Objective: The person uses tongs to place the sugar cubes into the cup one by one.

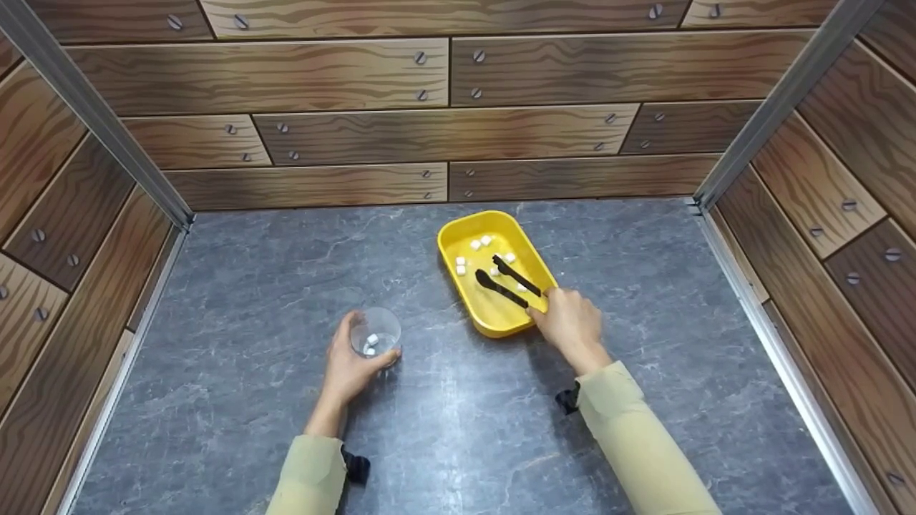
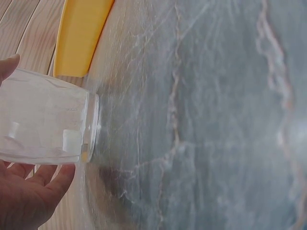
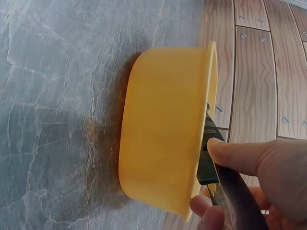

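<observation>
Black tongs (image 1: 518,277) reach down into the yellow tray (image 1: 494,315), entering over its near right rim. Their two arms stand apart, with a white cube (image 1: 494,271) lying about between the tips; whether either tip touches it cannot be told. The tongs' long axis slants across the tray, running from the right hand (image 1: 572,322) at the near right rim toward the tray's far left side, where the tips point.

Thumb and fingers of that hand are clamped on the tongs toward the rear, probably so that the arms can get low among the cubes scattered on the tray's floor while the knuckles clear the rim.

Left of the tray and nearer the person, the left hand (image 1: 351,365) has its thumb and fingers curled around opposite sides of a clear cup (image 1: 384,325). The cup is upright, mouth up, with a few white cubes at its bottom; the grip presumably steadies it, close beside the tray.
</observation>
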`<action>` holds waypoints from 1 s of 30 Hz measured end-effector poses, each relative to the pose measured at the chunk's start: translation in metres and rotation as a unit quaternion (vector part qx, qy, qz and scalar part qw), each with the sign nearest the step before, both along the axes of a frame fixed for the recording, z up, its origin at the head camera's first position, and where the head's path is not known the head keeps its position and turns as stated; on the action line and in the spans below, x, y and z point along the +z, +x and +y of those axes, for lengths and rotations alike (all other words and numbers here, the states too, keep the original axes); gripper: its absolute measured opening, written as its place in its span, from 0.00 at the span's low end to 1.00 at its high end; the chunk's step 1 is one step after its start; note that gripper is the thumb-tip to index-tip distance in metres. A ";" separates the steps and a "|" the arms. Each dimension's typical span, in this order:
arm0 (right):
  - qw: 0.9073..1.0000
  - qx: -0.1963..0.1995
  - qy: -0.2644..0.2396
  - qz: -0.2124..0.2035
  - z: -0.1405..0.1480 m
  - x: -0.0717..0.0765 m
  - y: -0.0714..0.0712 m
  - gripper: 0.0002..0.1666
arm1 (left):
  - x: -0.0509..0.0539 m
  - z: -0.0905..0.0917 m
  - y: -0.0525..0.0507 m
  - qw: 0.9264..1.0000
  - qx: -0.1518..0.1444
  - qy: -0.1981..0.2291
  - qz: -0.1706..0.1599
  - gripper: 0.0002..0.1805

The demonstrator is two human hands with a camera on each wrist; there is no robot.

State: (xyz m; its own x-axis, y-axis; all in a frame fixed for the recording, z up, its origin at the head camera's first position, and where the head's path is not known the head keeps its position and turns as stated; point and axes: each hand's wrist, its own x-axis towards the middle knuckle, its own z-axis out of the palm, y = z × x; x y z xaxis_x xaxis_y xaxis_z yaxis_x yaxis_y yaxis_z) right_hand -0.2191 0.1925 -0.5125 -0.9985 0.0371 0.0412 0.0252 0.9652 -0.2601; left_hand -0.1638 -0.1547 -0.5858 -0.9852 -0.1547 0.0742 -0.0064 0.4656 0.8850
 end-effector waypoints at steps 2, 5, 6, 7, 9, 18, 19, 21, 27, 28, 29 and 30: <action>1.000 -0.002 0.002 -0.003 -0.001 0.000 -0.001 0.23 | 0.000 0.000 0.000 1.000 0.000 0.003 -0.002 0.53; 1.000 -0.004 0.003 -0.008 -0.001 0.001 -0.002 0.22 | 0.001 0.001 0.000 1.000 0.002 0.005 -0.002 0.52; 1.000 -0.004 0.003 -0.010 -0.001 0.001 -0.003 0.22 | 0.001 0.001 0.000 1.000 0.002 0.005 -0.003 0.52; 1.000 -0.004 0.003 -0.013 -0.001 0.001 -0.003 0.22 | 0.001 0.001 0.000 1.000 0.003 0.005 -0.003 0.52; 1.000 -0.004 0.005 -0.018 -0.001 0.002 -0.004 0.22 | 0.001 0.001 0.000 1.000 0.004 0.006 -0.005 0.53; 0.999 0.003 0.016 -0.037 -0.003 0.006 -0.008 0.19 | 0.001 0.000 0.000 1.000 0.003 0.010 -0.001 0.52; 0.999 0.003 0.018 -0.038 -0.004 0.006 -0.008 0.19 | 0.001 0.000 0.000 1.000 0.003 0.010 -0.001 0.52; 0.999 0.005 0.021 -0.040 -0.005 0.007 -0.009 0.19 | 0.001 0.000 0.000 1.000 0.002 0.008 -0.006 0.53; 0.999 0.008 0.025 -0.036 -0.005 0.007 -0.011 0.20 | 0.002 0.000 0.001 1.000 -0.001 0.012 -0.016 0.56; 0.999 0.007 0.026 -0.037 -0.006 0.007 -0.011 0.20 | 0.002 0.000 0.001 1.000 -0.002 0.014 -0.015 0.56; 0.999 0.007 0.026 -0.039 -0.006 0.007 -0.012 0.20 | 0.002 0.000 0.001 1.000 -0.002 0.014 -0.015 0.55; 0.999 0.007 0.027 -0.041 -0.006 0.007 -0.012 0.20 | 0.002 0.000 0.001 1.000 -0.002 0.014 -0.014 0.55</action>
